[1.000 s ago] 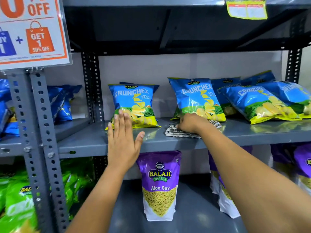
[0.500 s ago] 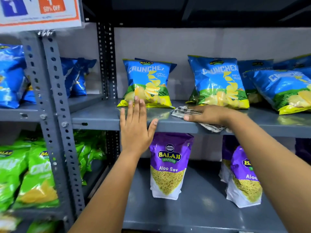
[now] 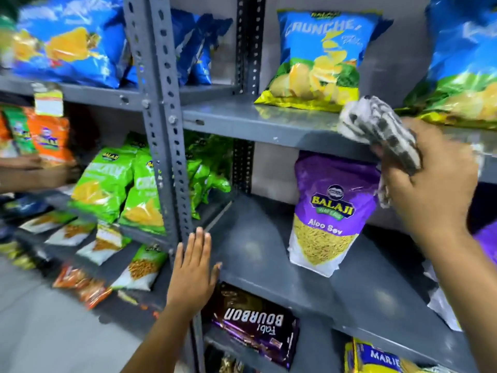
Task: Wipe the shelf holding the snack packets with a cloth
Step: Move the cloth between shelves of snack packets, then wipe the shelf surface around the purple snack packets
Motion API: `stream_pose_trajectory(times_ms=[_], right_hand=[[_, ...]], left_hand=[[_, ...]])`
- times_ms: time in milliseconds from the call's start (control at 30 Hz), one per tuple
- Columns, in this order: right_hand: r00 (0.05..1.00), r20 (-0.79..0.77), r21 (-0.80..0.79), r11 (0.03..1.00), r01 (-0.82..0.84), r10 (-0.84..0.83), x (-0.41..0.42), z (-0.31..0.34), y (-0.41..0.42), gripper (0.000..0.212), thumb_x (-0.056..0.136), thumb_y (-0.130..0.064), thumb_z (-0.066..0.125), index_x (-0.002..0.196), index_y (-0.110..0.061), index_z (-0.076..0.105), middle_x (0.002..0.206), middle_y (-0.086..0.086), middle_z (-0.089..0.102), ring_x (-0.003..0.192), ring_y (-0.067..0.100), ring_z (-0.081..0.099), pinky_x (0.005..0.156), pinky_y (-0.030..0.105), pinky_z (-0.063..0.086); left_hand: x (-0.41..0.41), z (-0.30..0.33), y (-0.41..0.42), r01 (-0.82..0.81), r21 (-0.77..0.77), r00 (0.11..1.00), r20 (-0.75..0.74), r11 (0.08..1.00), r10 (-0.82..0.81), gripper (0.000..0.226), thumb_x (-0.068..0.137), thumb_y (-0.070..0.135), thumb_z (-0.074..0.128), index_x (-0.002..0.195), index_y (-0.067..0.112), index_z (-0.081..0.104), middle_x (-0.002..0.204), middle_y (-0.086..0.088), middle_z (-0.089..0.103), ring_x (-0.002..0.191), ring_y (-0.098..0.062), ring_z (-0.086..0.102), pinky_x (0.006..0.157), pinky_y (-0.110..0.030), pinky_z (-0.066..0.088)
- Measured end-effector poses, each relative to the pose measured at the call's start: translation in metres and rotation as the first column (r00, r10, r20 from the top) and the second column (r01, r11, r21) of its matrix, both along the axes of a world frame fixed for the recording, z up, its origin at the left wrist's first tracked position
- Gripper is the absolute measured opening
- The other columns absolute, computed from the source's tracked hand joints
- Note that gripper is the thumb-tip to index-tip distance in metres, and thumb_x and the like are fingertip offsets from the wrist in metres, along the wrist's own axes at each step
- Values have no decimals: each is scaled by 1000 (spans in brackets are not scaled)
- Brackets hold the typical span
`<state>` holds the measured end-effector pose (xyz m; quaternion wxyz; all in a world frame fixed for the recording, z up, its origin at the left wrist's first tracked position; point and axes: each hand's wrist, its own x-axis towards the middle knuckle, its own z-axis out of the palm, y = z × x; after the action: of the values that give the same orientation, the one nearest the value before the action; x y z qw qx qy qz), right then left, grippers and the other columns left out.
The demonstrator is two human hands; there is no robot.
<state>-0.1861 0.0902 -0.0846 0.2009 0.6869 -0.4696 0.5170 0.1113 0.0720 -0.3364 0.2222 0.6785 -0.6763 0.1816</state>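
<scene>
Grey metal shelving (image 3: 269,122) stocked with snack packets fills the view, with pale floor at the lower left. On the top shelf, two blue chip packets are plain to see: one (image 3: 320,57) standing near the middle and a second (image 3: 462,65) at the right edge, cut off by the frame. One purple packet of sev (image 3: 328,211) stands on the shelf below, and one dark biscuit pack (image 3: 255,321) lies on the shelf under that.

The right hand (image 3: 427,181) is closed around one bunched, patterned cloth (image 3: 382,130), fingers wrapped tight, the cloth held up just at the front lip of the top shelf and seemingly lifted off it. The left hand (image 3: 193,273) holds nothing; it is open and flat, fingers together, near the grey upright post (image 3: 161,130) by the lower shelf edge.

To wipe well from here, it seems best to spread the cloth flatter under the palm, press it down on the bare strip in front of the chip packets, and sweep along the edge in long strokes. The free hand could nudge or lift each packet so the cloth reaches beneath, without knocking any off
</scene>
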Motion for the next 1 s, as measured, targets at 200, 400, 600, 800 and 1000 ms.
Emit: stream_pose_trajectory(times_ms=[200, 400, 600, 800, 1000], right_hand=[[837, 506, 246, 895, -371, 208, 60, -104, 14, 49, 70, -67, 47, 104, -31, 51, 71, -28, 65, 63, -7, 55, 61, 1, 37], [760, 646, 549, 736, -396, -72, 101, -198, 10, 19, 62, -53, 56, 69, -70, 53, 61, -38, 63, 63, -21, 53, 57, -10, 34], [759, 644, 560, 735, -382, -95, 136, -234, -8, 23, 68, -49, 56, 88, -48, 67, 82, -25, 71, 87, -9, 62, 77, 5, 44], [846, 525, 713, 591, -378, -92, 164, -201, -94, 42, 78, -59, 56, 87, -19, 65, 82, 5, 73, 79, 28, 64, 79, 41, 49], [989, 59, 803, 595, 35, -138, 158, -207, -255, 35, 90, -31, 48, 102, 0, 57, 97, 37, 64, 91, 49, 61, 77, 47, 50]], left_hand=[[36, -15, -16, -37, -55, 999, 3, 998, 37, 64, 95, 49, 8, 146, 12, -4, 155, 1, -22, 143, -14, -14, 116, -34, -8], [54, -23, -64, -78, -138, 989, -133, 987, 60, 69, 94, 53, 9, 144, 12, -14, 154, -2, -26, 143, -15, -18, 116, -34, -9], [56, -45, -97, -24, -328, 983, -181, 945, -38, 75, 95, 49, 21, 143, 3, -15, 154, -11, -25, 144, -27, -14, 117, -42, 0], [55, -50, -101, 2, -366, 978, -194, 931, -79, 76, 95, 48, 24, 143, 4, -16, 153, -11, -25, 143, -28, -14, 116, -45, 1], [55, -47, -98, -9, -353, 977, -200, 935, -67, 75, 95, 48, 24, 144, 6, -15, 154, -9, -24, 144, -26, -13, 117, -41, 0]])
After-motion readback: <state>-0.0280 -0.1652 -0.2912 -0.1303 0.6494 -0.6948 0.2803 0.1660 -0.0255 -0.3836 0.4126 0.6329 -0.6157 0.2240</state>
